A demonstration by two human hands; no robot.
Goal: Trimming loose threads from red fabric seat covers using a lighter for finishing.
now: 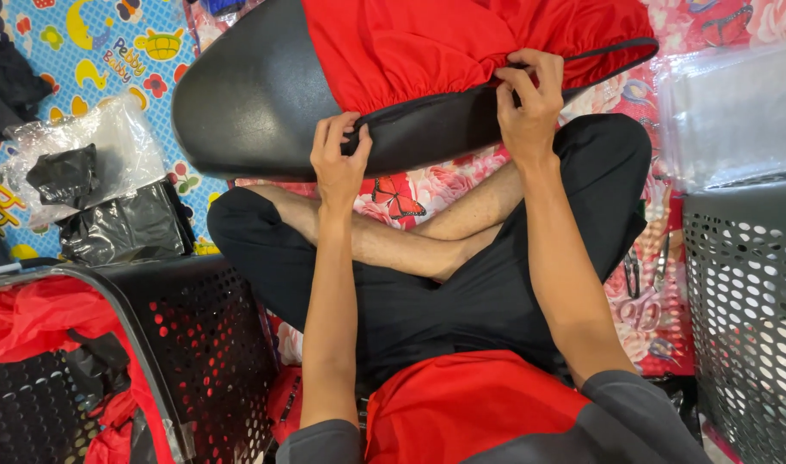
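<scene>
both hands pinch the red cover's (427, 51) black elastic hem, left hand (339, 163) and right hand (530, 103), with the seat's (247, 103) left half seemingly still bare.

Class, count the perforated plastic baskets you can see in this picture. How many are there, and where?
2. A black basket at lower left, holding red fabric; a grey basket at the right edge. Others may lie outside the frame.

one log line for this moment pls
left hand: pinching cover hem | right hand: gripping hem | red cover: partly over black seat | seat: above crossed legs
</scene>
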